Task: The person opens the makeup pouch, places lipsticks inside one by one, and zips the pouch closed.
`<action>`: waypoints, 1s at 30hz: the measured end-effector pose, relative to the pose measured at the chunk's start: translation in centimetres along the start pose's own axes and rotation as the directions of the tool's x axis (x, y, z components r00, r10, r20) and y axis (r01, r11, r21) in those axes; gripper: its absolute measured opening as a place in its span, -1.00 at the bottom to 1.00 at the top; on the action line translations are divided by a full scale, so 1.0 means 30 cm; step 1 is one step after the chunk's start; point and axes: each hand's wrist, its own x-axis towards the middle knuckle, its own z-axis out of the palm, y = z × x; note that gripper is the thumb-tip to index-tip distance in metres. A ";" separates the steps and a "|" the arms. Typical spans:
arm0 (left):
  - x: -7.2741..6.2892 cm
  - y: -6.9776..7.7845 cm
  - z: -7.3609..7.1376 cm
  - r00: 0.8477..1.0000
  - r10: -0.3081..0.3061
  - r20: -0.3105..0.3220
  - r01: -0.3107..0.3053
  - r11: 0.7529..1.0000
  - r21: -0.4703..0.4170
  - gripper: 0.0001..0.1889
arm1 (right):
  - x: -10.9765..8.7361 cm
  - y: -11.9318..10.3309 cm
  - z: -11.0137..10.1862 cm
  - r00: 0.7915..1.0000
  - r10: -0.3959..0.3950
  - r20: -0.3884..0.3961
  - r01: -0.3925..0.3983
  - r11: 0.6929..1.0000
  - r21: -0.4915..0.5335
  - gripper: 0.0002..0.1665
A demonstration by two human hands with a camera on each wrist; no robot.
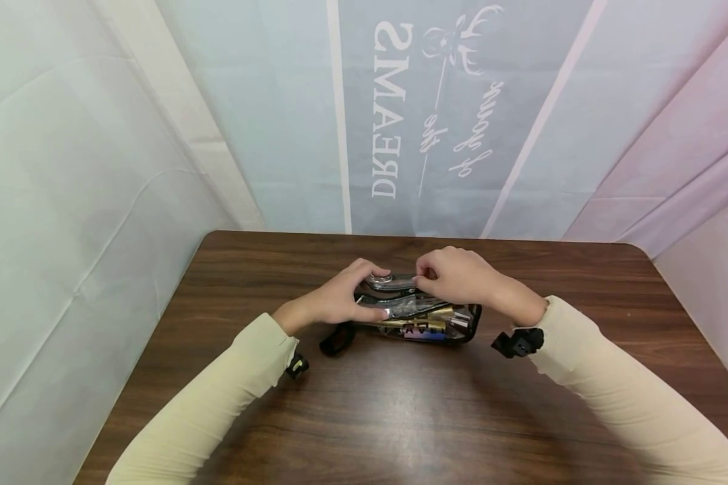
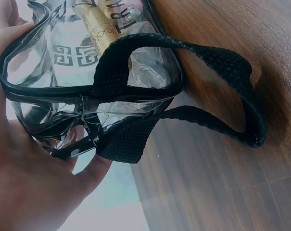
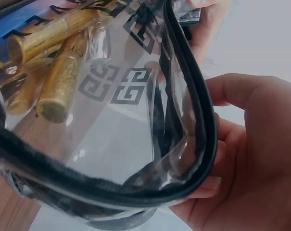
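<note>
A clear plastic pouch (image 1: 455,331) with black piping lies on the table, its top gaping between two dark edges. Through its wall show gold tubes (image 3: 61,89) and a blue-purple item (image 3: 27,24). My left hand (image 1: 342,296) grips the pouch's left end, thumb on the near edge and fingers at the far one. A black strap loop (image 2: 234,77) sticks out from that end. At the far edge, right of the middle, my right hand (image 1: 461,276) pinches the rim between thumb and curled fingers; the exact fingertip contact is partly hidden.
The brown wooden table (image 1: 388,417) extends around the pouch, its back edge close behind the hands. A printed curtain (image 1: 303,135) hangs beyond it, with white cloth (image 1: 54,236) at the left. Black wrist cameras (image 1: 518,343) sit on both cuffs.
</note>
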 end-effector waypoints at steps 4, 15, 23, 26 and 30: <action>0.003 -0.004 -0.003 1.000 -0.002 0.004 0.002 1.000 -0.007 -0.28 | -0.004 0.009 0.000 1.000 -0.005 -0.016 0.005 1.000 0.007 -0.77; 0.011 -0.005 -0.016 1.000 -0.012 0.016 0.012 1.000 -0.009 -0.25 | -0.019 0.038 -0.004 0.997 -0.026 -0.069 0.030 0.998 0.057 -0.84; 0.016 -0.008 -0.025 1.000 -0.018 0.026 0.018 1.000 -0.002 -0.24 | -0.047 0.068 0.002 0.984 -0.093 -0.151 0.109 0.989 0.099 -0.85; 0.019 -0.010 -0.028 0.999 -0.024 0.031 0.024 1.000 -0.002 -0.23 | -0.057 0.082 0.009 0.971 -0.121 -0.205 0.143 0.985 0.093 -0.86; 0.020 -0.012 -0.031 0.999 -0.030 0.045 0.030 1.000 0.003 -0.22 | -0.069 0.108 0.019 0.946 -0.149 -0.288 0.177 0.981 0.075 -0.86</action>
